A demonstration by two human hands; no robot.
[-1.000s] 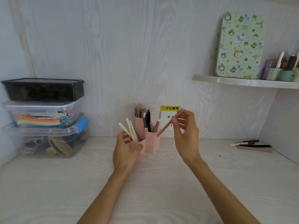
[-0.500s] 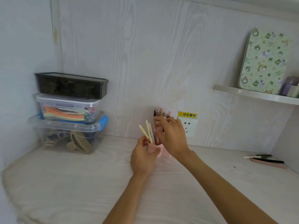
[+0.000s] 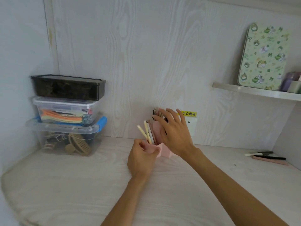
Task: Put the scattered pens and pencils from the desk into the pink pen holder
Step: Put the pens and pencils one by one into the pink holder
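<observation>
The pink pen holder (image 3: 160,148) stands toward the back edge of the desk (image 3: 81,185), near the middle of that edge and just in front of the wall. The left hand (image 3: 142,158) is wrapped round its low front compartment, steadying it. The right hand (image 3: 175,132) hovers over the taller rear part with fingers spread and nothing in them that I can see — whether the fingertips touch the pens standing there I cannot tell. Cream-coloured pens (image 3: 145,132) lean out of the front compartment, tilted to the left.

Near the right edge of the desk, well apart from the holder, lie the remaining loose pens (image 3: 267,156): a white one, dark ones and a flat pink piece, close together.

These should be light, stiff and smooth-barrelled, so they will likely roll or slip under a loose pinch. A grip at mid-barrel between thumb and two fingers would keep each balanced; lying flat on the desk, they may need a fingertip to tip one end up first. The holder itself looks like thin, light plastic — top-heavy with leaning pens — so a bracing hand on its base seems wise while more go in.
</observation>
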